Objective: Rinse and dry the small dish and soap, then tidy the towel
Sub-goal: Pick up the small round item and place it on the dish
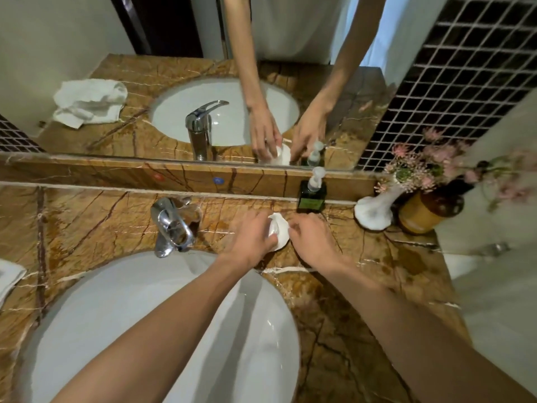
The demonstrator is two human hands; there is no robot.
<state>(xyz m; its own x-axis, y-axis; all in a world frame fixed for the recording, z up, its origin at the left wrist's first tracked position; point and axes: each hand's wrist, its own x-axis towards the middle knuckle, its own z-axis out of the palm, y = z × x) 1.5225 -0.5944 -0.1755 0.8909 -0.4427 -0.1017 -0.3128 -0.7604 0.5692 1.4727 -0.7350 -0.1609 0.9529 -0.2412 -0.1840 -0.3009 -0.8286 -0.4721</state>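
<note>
Progress looks early or middling to me: both hands are on the small dish [278,231], which sits on the table just beyond the sink rim [203,254], between the tap [171,226] and the green pump bottle [311,196]. My left hand [251,241] curls around the dish's near left side, fingers closed onto it; my right hand [312,241] meets it from the right, fingertips pinching at its edge. Whether the soap lies inside the dish I cannot tell, since my 2 hands cover most of it. No water runs from the tap, and the basin looks dry in its visible parts, so I judge the rinsing is either not begun or not in hand now. The towel [8,276] lies far off to the left of my left hand, only its corner in view at the table's edge; the mirror shows it rumpled, so tidying it is surely left to do. The 1 thing clearly settled is that the dish is in my grasp, close before both hands.
</note>
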